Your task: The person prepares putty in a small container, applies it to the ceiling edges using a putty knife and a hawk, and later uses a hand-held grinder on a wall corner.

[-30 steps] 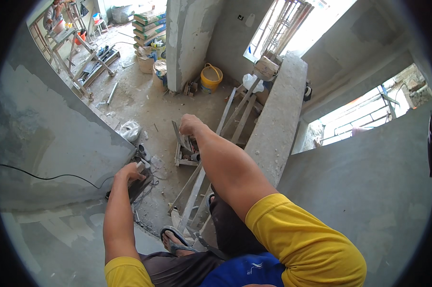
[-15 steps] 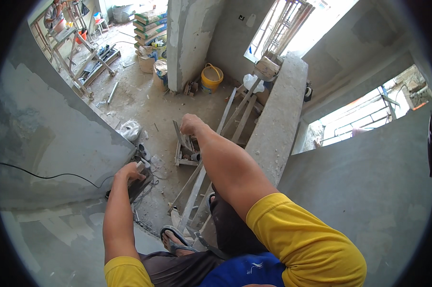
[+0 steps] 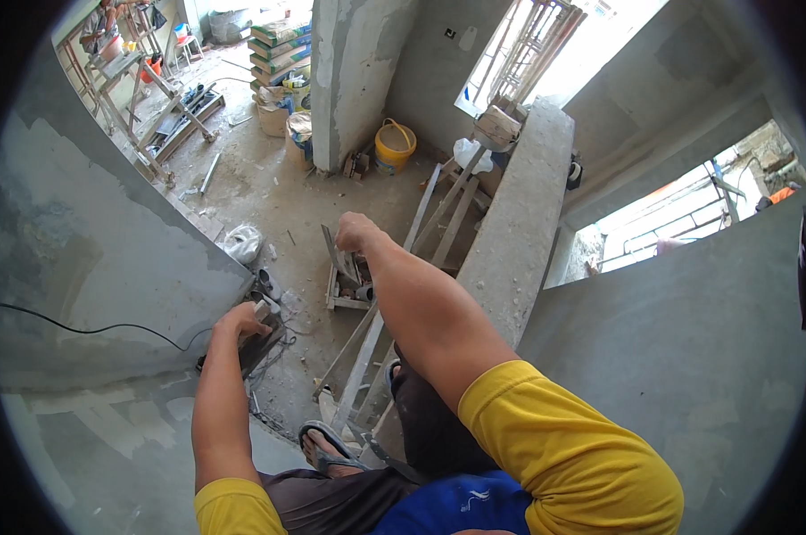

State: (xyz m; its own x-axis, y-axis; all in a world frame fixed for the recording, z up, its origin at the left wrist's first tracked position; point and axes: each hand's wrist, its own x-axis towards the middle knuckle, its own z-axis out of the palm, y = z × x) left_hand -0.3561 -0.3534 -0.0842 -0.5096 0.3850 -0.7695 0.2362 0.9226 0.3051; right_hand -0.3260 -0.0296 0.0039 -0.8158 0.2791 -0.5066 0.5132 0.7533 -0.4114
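At the lower left wall, my left hand (image 3: 240, 319) is closed round the pale handle of a dark flat board (image 3: 262, 346) that looks like a plasterer's float. Its far side is partly hidden by the hand. My right hand (image 3: 356, 232) is a closed fist held out over the middle of the floor. A thin grey metal blade (image 3: 336, 253), like a trowel's edge, shows just beside and below it. The grip itself is hidden, so I cannot tell whether the fist holds that blade. Under it, a small wooden tray (image 3: 349, 303) with odds and ends lies on the floor.
A long concrete-crusted plank (image 3: 519, 223) slopes along my right, with metal bars (image 3: 360, 366) below it. A yellow bucket (image 3: 394, 147) stands by the pillar (image 3: 354, 80). Stacked sacks (image 3: 281, 52) and a scaffold frame (image 3: 140, 89) are farther back. A black cable (image 3: 108, 330) crosses the left wall.
Both hands and arms have stayed where they were. Something orange has come into sight outside the right-hand window opening.
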